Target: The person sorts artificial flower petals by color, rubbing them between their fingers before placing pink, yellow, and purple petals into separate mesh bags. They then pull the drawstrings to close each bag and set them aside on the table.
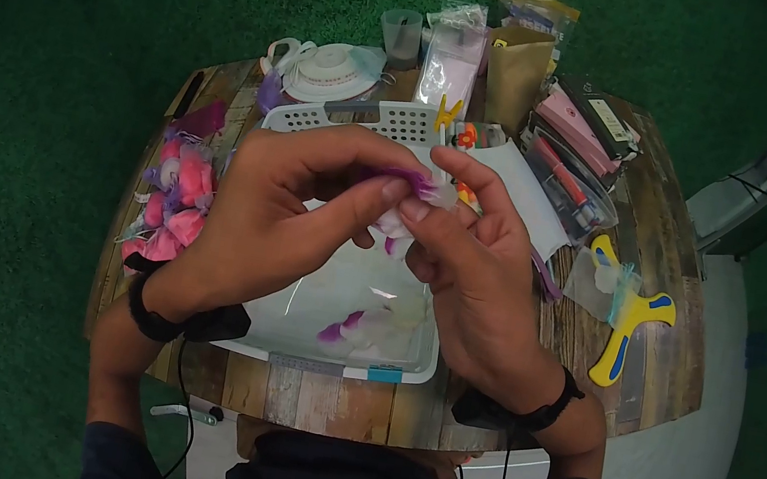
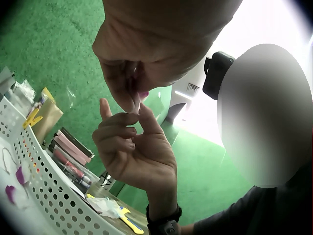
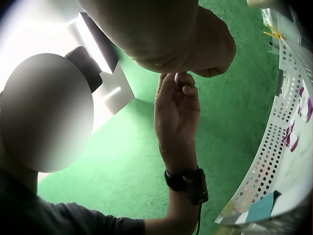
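Note:
Above a white perforated basket (image 1: pixel 431 349), both hands meet at a small bunch of purple and white petals (image 1: pixel 423 185). The left hand (image 1: pixel 281 212) pinches the purple part between thumb and forefinger. The right hand (image 1: pixel 489 277) pinches the white part, its thumb tip close beside the left thumb. In the left wrist view the left hand (image 2: pixel 151 44) hangs over the right hand (image 2: pixel 139 152), with a bit of petal between their fingertips. Loose purple and white petals (image 1: pixel 359 327) lie in the basket. In the right wrist view the fingers hide most of the bunch.
Pink and purple flower bundles (image 1: pixel 178 195) lie left of the basket. Behind it stand a ribbon roll (image 1: pixel 331 68), a grey cup (image 1: pixel 400 37) and a brown paper bag (image 1: pixel 516 74). At the right are pouches (image 1: pixel 579 130) and a yellow-blue tool (image 1: pixel 632 332).

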Available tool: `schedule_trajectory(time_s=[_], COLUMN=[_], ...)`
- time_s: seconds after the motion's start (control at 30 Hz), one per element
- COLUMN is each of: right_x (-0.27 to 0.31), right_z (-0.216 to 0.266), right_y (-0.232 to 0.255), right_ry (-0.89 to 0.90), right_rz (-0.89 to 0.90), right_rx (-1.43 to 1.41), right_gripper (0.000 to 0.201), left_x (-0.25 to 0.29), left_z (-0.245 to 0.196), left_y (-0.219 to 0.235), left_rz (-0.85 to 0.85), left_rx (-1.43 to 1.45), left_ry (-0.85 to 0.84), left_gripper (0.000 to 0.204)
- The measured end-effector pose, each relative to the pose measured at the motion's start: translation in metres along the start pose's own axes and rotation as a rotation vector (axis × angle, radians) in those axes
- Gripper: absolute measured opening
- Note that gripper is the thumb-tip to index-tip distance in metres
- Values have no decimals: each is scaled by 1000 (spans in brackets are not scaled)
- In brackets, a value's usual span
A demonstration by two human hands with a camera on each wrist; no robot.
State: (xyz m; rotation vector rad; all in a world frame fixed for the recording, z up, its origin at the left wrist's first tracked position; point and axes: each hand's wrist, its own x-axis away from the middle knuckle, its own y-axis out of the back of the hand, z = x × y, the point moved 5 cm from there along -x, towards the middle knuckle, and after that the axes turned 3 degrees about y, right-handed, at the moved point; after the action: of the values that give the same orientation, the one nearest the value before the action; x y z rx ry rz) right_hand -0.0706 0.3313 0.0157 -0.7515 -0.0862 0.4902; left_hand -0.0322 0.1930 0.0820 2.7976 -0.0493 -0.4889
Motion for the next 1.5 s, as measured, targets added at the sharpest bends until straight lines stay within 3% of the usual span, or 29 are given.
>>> schedule_trajectory(time_s=[0.07,0.13,0.23,0.53,0.6,0.63,0.67,0.73,0.87,0.93,0.97,1.03,1.13,1.17,1.23,1.27,1.33,1.37,1.4,1.47,1.5], right_x=[-2,-5,-10,-24,-25,-27,-29,-31,-28,-28,-28,-28,-28,-28,-29,-30,-32,-33,-35,-39,-41], right_z=[2,8,13,26,31,35,37,40,44,43,42,41,44,45,47,46,45,44,42,38,37], right_y=[0,-7,-2,11,12,14,17,18,17,17,17,18,18,18,20,20,22,23,24,28,29], right_ry=[-20,86,189,283,302,329,336,353,349,351,347,335,328,328,322,311,310,309,311,325,329], right_rz=[41,179,195,49,30,7,16,0,-32,-29,-26,-25,-28,-30,-35,-31,-37,-31,-39,-50,-62], right_rx=[36,138,272,361,391,428,434,437,450,454,461,454,443,436,433,430,432,436,435,431,432], right_gripper=[20,23,22,22,22,22,22,22,21,21,22,22,22,22,22,22,22,22,22,22,22], left_x=[0,-2,-4,-16,-25,-30,-33,-26,-15,-16,-18,-19,-24,-25,-37,-39,-48,-50,-48,-41,-36], left_z=[-1,-1,0,21,35,40,53,103,151,156,162,173,170,169,155,154,111,97,84,70,64], left_y=[1,3,5,8,18,19,26,22,30,27,27,27,28,28,32,33,33,33,28,27,21], left_rz=[9,16,40,91,135,243,234,681,792,776,780,904,920,927,661,674,554,500,508,267,279], left_rx=[1,-1,117,183,-340,-648,-655,-1239,-1283,-1357,-1358,-1398,-1416,-1416,-1090,-1089,-861,-777,-777,-116,-115], left_ry=[-14,-27,24,203,60,-39,-36,-19,-50,-210,-210,-97,24,17,-1,-5,-49,120,118,427,425], left_gripper=[17,17,18,19,17,19,19,23,21,20,20,21,23,23,19,19,23,15,15,13,13])
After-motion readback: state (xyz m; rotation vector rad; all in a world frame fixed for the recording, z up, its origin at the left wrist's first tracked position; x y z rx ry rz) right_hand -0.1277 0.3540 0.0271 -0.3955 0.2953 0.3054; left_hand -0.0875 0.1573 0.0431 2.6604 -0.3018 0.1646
